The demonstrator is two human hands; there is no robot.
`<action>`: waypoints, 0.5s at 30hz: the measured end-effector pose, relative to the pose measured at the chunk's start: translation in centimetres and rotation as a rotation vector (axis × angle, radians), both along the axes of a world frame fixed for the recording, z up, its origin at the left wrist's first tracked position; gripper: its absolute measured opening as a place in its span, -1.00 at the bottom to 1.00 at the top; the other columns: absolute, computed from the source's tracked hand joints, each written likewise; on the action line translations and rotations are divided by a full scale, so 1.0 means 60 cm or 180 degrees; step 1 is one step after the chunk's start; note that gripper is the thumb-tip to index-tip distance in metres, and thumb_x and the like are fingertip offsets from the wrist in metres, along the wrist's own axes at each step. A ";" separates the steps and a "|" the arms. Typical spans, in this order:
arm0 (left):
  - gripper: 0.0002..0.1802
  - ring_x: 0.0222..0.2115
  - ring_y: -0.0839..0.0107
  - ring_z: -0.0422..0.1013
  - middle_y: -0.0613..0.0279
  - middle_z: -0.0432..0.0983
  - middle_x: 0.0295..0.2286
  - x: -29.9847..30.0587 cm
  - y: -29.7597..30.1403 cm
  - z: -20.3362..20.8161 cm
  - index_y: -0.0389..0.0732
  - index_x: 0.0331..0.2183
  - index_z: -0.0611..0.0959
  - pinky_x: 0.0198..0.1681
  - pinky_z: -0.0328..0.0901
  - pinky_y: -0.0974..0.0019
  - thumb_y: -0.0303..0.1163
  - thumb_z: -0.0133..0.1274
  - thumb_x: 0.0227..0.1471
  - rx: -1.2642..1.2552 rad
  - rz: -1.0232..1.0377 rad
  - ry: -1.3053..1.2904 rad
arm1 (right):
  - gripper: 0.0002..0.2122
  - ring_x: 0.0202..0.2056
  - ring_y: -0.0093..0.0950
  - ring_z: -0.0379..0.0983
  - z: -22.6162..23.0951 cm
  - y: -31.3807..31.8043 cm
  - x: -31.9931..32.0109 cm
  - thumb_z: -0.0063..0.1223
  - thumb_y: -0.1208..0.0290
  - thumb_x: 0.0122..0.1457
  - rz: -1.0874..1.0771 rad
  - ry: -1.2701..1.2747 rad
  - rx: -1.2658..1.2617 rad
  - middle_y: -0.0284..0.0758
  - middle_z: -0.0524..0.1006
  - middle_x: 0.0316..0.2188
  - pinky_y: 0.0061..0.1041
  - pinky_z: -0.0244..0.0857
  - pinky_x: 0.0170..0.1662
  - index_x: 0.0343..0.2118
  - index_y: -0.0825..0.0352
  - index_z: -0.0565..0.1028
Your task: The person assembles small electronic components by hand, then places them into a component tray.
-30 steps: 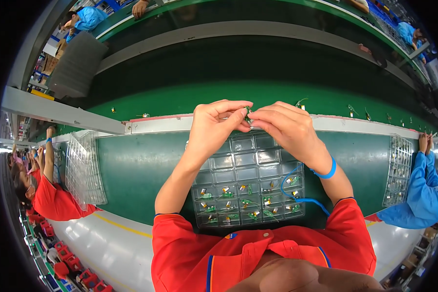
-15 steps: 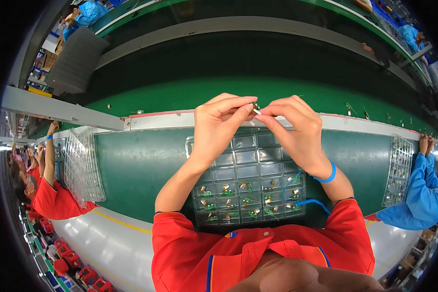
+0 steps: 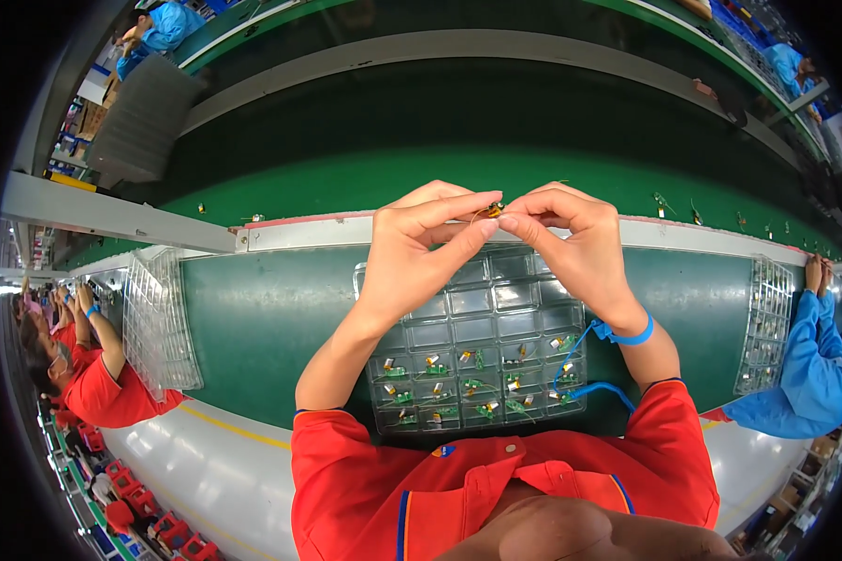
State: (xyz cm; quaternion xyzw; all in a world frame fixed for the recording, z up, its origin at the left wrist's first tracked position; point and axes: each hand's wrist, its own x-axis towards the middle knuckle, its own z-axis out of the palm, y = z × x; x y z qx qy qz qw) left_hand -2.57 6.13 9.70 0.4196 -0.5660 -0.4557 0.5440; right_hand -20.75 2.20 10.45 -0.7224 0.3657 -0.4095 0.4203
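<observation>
Between my two hands, above the far edge of the tray, is a small circuit board (image 3: 496,210) with a gold-coloured part and a thin wire. My left hand (image 3: 423,245) pinches it from the left with thumb and forefinger. From the right, my right hand (image 3: 578,241) closes thumb and forefinger on its other side. Fingertips hide much of the board. Below lies a clear plastic compartment tray (image 3: 428,335); its nearer rows hold several small green boards (image 3: 437,370) with silver-and-yellow parts and wires. A blue wrist strap (image 3: 634,333) circles my right wrist, its cord trailing over the tray.
A green conveyor belt (image 3: 346,178) runs beyond a pale rail (image 3: 318,234), with several small boards (image 3: 661,206) on it. Clear trays (image 3: 164,318) stand at left and right. Co-workers in red (image 3: 112,388) and blue (image 3: 795,393) sit either side. A grey beam (image 3: 122,210) juts in at left.
My hands have come closer together, and the held board has turned, its white piece now out of sight. Pieces on the belt have shifted slightly left. The left co-worker's raised hand has come down.
</observation>
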 end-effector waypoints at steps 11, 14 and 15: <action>-0.82 -0.36 0.41 0.53 0.14 0.54 -0.38 -0.015 0.001 -0.007 -0.35 -0.24 0.65 -0.24 0.49 0.43 -0.56 0.07 0.06 0.0352 0.0286 0.0610 | -0.85 -0.45 -0.56 0.48 -0.003 0.007 0.009 0.29 0.58 -0.08 -0.0436 0.0253 -0.0963 -0.33 0.55 -0.50 -0.61 0.40 -0.36 -0.40 0.38 0.58; -0.82 -0.35 0.41 0.53 0.13 0.55 -0.36 -0.019 0.003 -0.011 -0.35 -0.23 0.64 -0.24 0.49 0.43 -0.56 0.06 0.07 0.0371 0.0388 0.0570 | -0.80 -0.46 -0.54 0.47 -0.001 0.007 0.008 0.29 0.60 -0.11 -0.0498 0.0254 -0.1164 -0.32 0.54 -0.51 -0.60 0.37 -0.39 -0.35 0.37 0.57; -0.82 -0.35 0.41 0.53 0.13 0.55 -0.36 -0.021 0.003 -0.012 -0.35 -0.23 0.64 -0.24 0.49 0.43 -0.56 0.06 0.07 0.0371 0.0378 0.0567 | -0.77 -0.47 -0.53 0.47 0.000 0.007 0.007 0.30 0.61 -0.12 -0.0402 0.0349 -0.1341 -0.32 0.54 -0.51 -0.59 0.36 -0.40 -0.33 0.38 0.57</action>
